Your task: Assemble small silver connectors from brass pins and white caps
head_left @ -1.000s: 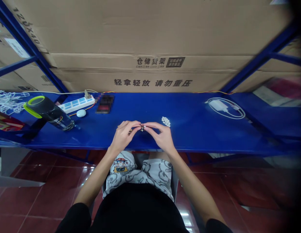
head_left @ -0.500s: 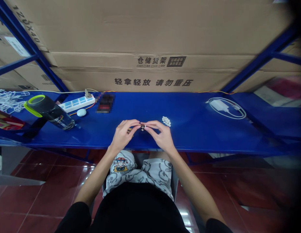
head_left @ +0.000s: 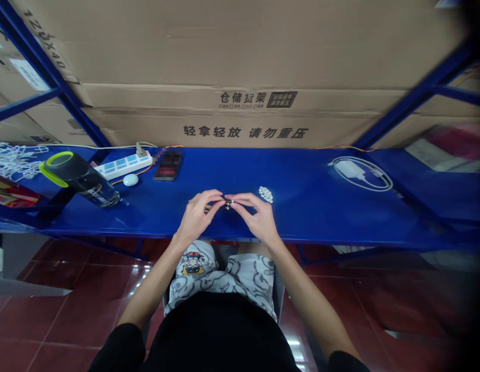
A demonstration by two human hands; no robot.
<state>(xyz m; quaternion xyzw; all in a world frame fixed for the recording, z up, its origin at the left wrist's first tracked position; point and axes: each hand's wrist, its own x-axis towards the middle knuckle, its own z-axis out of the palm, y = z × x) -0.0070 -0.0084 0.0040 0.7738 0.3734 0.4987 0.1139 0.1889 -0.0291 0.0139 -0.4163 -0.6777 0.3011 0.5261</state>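
My left hand [head_left: 197, 214] and my right hand [head_left: 257, 217] meet over the front of the blue shelf [head_left: 302, 206]. Both pinch one small dark and silver part [head_left: 227, 203] between their fingertips; it is too small to name. A little heap of small white pieces [head_left: 265, 194] lies on the shelf just right of my right hand's fingers.
At the left lie a dark bottle with a green lid [head_left: 75, 178], a white power strip [head_left: 123, 164], a small white oval object [head_left: 130, 180] and a dark flat device [head_left: 168, 164]. A white charger with coiled cable [head_left: 358, 173] rests at the right. Cardboard boxes [head_left: 240, 72] fill the back.
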